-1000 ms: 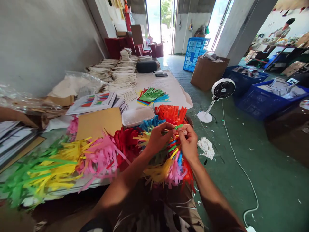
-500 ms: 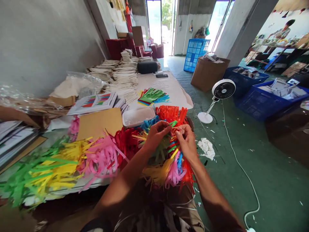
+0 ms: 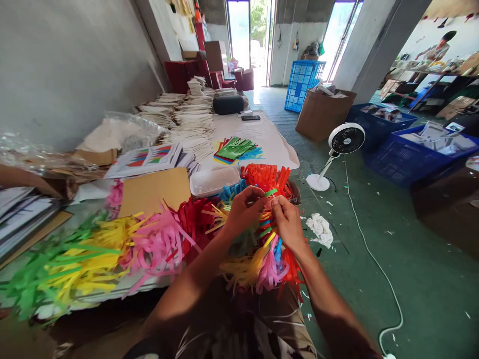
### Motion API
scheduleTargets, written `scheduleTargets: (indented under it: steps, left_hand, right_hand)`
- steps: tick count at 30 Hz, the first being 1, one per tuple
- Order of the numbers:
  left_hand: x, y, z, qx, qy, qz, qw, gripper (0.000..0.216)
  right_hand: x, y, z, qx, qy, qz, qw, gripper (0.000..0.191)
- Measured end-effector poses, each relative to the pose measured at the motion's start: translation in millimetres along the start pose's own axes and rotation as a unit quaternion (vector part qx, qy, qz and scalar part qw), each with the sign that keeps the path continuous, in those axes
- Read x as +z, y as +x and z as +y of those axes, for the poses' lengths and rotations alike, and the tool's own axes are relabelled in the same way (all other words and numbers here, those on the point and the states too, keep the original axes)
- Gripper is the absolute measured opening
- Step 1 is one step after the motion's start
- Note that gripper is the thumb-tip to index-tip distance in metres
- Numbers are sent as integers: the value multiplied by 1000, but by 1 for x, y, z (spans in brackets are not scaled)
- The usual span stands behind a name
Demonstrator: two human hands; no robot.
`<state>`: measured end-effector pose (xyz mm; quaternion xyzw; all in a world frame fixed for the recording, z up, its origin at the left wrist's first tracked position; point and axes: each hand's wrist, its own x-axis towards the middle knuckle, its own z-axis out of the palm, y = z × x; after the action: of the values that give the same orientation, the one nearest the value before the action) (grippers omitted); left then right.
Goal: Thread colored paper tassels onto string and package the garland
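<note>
With my left hand (image 3: 245,208) I pinch a narrow, bright-green strip (image 3: 271,192), apparently paper, in front of me; whether my right hand (image 3: 288,219), beside it, grips it too, I cannot tell. It should be light, soft, easily torn, best held flat near one end. Multicoloured fringed tassels (image 3: 272,269) spread below, liable to tangle. Beyond sit a shallow white plastic tray (image 3: 215,180) and a thick red fringe bundle (image 3: 265,174); farther, a green fringed pile (image 3: 236,148).

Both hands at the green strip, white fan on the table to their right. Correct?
No, the fan is on the floor, not the table; see the head view. The rest holds: it is white and right of the left hand and right hand, both at the green strip.
</note>
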<state>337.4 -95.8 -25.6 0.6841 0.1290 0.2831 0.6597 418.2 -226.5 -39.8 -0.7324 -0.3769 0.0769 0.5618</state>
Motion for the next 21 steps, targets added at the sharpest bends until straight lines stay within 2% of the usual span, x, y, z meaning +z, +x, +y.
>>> scheduleTargets:
  steps: [4, 9, 16, 21]
  left_hand:
    - [-2, -1, -1, 62, 88, -7, 994, 11]
    - [-7, -4, -1, 120, 185, -31, 975, 10]
    - [-9, -7, 4, 165, 249, -56, 953, 8]
    - [-8, -8, 4, 175, 260, -77, 947, 9]
  right_hand:
    - [-1, 1, -1, 2, -9, -14, 1000, 41]
    - [1, 1, 1, 6, -2, -1, 1000, 39]
    - [1, -3, 1, 9, 52, 5, 999, 14]
    - [1, -6, 0, 39, 70, 18, 997, 29]
